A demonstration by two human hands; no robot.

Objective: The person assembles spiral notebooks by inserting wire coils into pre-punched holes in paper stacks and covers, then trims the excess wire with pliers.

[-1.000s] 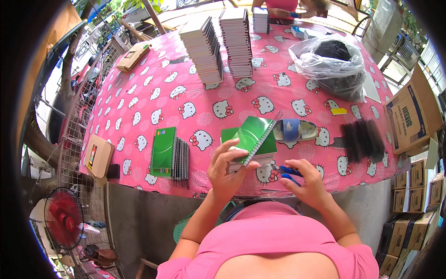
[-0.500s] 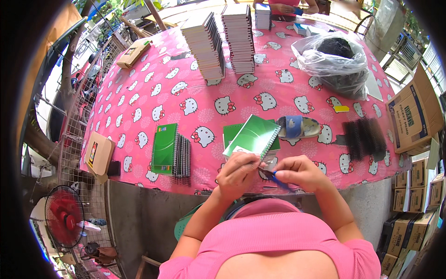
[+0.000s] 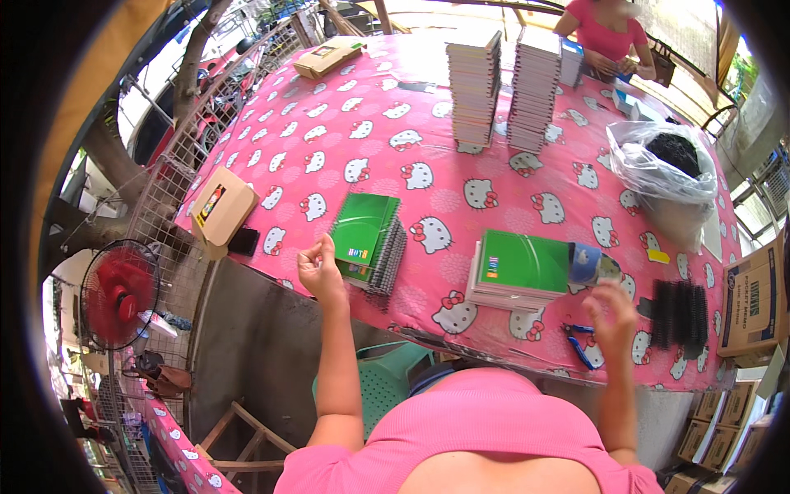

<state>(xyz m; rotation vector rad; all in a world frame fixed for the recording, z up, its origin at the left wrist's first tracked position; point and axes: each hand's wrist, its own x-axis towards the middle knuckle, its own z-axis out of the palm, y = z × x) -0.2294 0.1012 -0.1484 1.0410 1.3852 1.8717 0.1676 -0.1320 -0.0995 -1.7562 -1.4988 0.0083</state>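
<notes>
At the left stack of green spiral notebooks (image 3: 388,262), my left hand (image 3: 319,270) has its fingers closed at the edge of the top green notebook (image 3: 366,224), which lies slightly askew on the pile. My right hand (image 3: 613,317), a little blurred, hovers with fingers apart near the blue-handled cutting pliers (image 3: 586,352) lying on the table. Just left of it sits a stack of unbound page blocks with a green cover (image 3: 527,262) on top. A blue patterned roll-shaped object (image 3: 586,265) lies against that stack. Black spiral coils (image 3: 680,317) lie at the right.
Two tall notebook stacks (image 3: 473,95) stand toward the back. A clear plastic bag (image 3: 666,177) of black material sits at the far right, near a carton (image 3: 753,300). Cardboard boxes (image 3: 224,207) and a black phone-like item (image 3: 243,241) lie left. Another person (image 3: 605,41) works across the table.
The spiral notebook between my hands now rests on the left stack, with my left hand beside it. My right hand has let go of the pliers. The view has shifted left.
</notes>
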